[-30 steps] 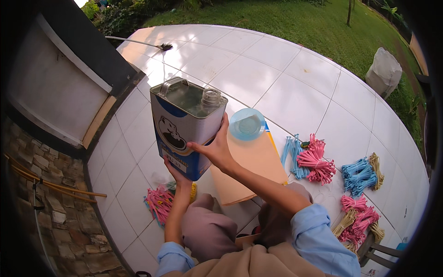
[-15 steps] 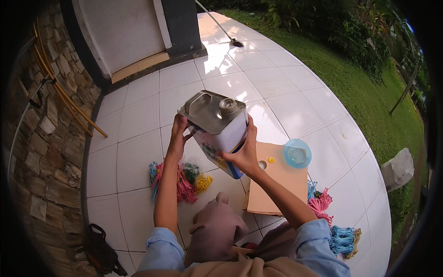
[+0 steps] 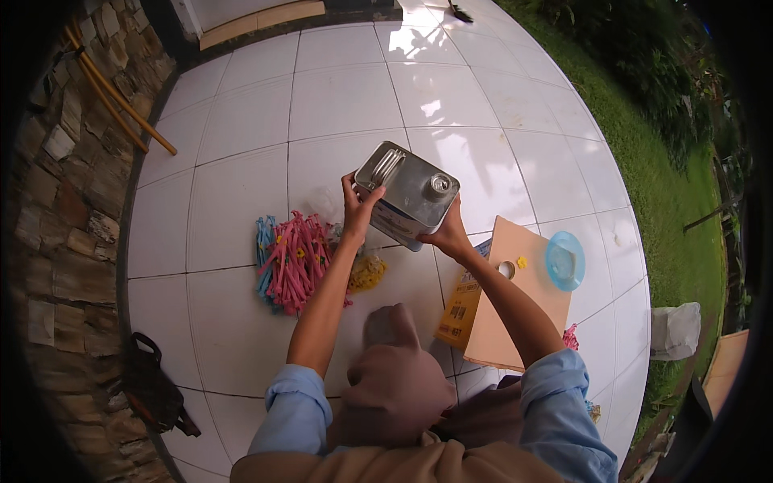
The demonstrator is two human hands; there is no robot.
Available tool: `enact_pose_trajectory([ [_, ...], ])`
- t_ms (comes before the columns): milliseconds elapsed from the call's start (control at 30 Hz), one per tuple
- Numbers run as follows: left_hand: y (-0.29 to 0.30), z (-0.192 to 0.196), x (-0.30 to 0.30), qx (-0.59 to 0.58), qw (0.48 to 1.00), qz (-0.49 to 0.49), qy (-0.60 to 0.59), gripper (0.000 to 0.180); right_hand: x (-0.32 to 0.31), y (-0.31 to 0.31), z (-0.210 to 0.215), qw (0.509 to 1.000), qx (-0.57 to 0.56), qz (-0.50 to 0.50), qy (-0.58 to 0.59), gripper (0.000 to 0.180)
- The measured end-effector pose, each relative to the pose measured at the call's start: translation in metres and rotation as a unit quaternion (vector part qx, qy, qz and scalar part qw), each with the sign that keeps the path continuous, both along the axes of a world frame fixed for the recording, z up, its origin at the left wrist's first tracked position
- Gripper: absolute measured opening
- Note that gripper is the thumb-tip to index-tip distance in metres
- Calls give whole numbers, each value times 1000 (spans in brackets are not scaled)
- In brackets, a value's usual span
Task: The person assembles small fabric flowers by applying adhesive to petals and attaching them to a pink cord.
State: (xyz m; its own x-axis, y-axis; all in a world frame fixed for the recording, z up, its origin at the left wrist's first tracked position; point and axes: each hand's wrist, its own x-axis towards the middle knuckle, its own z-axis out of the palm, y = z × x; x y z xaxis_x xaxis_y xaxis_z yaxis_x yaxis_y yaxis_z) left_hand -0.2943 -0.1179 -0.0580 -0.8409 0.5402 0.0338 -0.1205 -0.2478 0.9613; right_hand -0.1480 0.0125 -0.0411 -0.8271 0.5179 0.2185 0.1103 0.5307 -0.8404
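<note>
A rectangular metal can (image 3: 415,181) with a screw spout and a wire handle on its silver top is held up in front of me, tilted. My left hand (image 3: 359,211) grips its left side, the thumb on the top's edge near the handle. Around the lower right corner closes my right hand (image 3: 449,235). Below and to the left lies a pile of pink and blue stick-like pieces (image 3: 298,262) beside a clear bag of small yellow pieces (image 3: 368,274). Right of the can, a cardboard box (image 3: 523,314) carries a round metal lid (image 3: 506,270), a tiny yellow flower (image 3: 522,262) and a translucent blue bowl (image 3: 565,262).
White floor tiles (image 3: 233,217) run between a stone wall (image 3: 72,322) on the left and grass (image 3: 676,274) on the right. A dark bag (image 3: 157,390) lies by the wall. Two orange poles (image 3: 121,105) lean there. A whitish block (image 3: 675,332) stands on the grass.
The view has tipped downward, bringing the floor pile and box side into sight. The can has turned in my hands, its top now facing me more, and my left thumb has shifted onto the top's edge.
</note>
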Motion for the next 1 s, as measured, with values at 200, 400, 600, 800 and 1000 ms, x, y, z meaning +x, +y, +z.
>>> enact_pose_trajectory([
  [200, 21, -33, 4, 6, 1000, -17, 14, 51, 4, 27, -35, 998, 22, -13, -54, 105],
  [400, 22, -43, 1, -9, 1000, -12, 16, 51, 2, 26, -43, 996, -64, -17, -66, 110],
  [600, 30, -39, 3, -3, 1000, -20, -9, 54, 3, 32, -49, 998, -29, -24, -53, 111],
  [800, 30, -46, -13, 3, 999, -51, 10, 58, 7, 16, -33, 962, -204, -100, -153, 102],
  [1000, 18, -33, 1, -98, 977, -2, 191, 78, 39, 21, 68, 975, 189, -15, -120, 73],
])
